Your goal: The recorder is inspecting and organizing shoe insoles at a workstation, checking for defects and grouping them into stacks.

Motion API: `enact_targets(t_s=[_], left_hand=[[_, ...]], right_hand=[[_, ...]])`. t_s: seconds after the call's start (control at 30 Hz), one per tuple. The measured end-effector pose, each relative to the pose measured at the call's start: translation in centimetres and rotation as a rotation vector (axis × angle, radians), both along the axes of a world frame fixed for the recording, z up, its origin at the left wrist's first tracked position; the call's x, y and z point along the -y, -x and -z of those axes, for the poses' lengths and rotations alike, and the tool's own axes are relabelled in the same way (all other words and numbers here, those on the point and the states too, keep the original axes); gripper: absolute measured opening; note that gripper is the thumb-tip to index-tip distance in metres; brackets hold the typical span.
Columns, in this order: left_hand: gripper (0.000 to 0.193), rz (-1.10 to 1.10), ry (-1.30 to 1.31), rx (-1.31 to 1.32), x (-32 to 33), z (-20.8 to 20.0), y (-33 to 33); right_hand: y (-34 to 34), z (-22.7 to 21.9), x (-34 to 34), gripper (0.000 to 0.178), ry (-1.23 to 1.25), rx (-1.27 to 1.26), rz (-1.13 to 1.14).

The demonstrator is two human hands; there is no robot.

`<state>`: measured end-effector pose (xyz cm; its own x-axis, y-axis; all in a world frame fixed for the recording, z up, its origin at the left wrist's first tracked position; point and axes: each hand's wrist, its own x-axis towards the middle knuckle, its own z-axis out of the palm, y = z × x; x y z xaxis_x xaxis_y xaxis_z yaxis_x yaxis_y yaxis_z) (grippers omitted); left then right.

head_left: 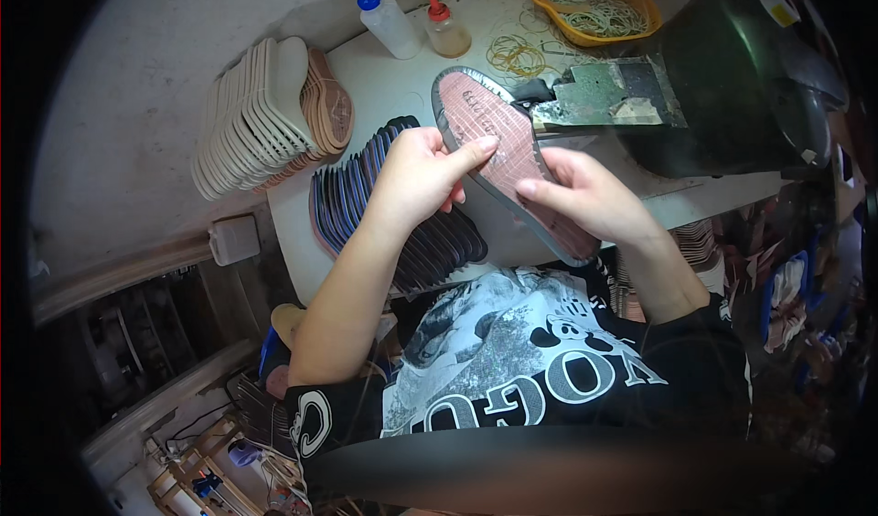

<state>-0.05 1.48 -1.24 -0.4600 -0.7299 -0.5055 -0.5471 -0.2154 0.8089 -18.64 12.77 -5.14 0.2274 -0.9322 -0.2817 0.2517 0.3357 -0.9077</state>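
Note:
A shoe insole with a pinkish-brown face, handwritten marks and a dark rim is held up in front of me, tilted, its toe end up and to the left. My left hand grips its left edge, the thumb pressed on the face near the middle. Nearer the lower end, my right hand holds the right edge, thumb on top and fingers underneath. Below and left of it, a row of dark insoles stands packed together on the table, partly hidden by my left arm.
Cream insoles and brown insoles stand bundled at the left. Behind are a blue-capped bottle, a red-tipped bottle, loose rubber bands and a yellow basket. A dark green machine occupies the table's right side.

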Motion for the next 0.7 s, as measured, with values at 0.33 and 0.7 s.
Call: enact_targets(t_s=[0.33,0.7], left_hand=[[0.044,0.045,0.127,0.025,4.1,0.2,0.8],[0.039,-0.248,0.655,-0.531,-3.1,0.5,-2.1]], right_hand=[[0.6,-0.6,-2.0,0.026,-0.105,0.048,0.141],[-5.6,1.3,-2.5,0.023,0.1,0.0,0.09]])
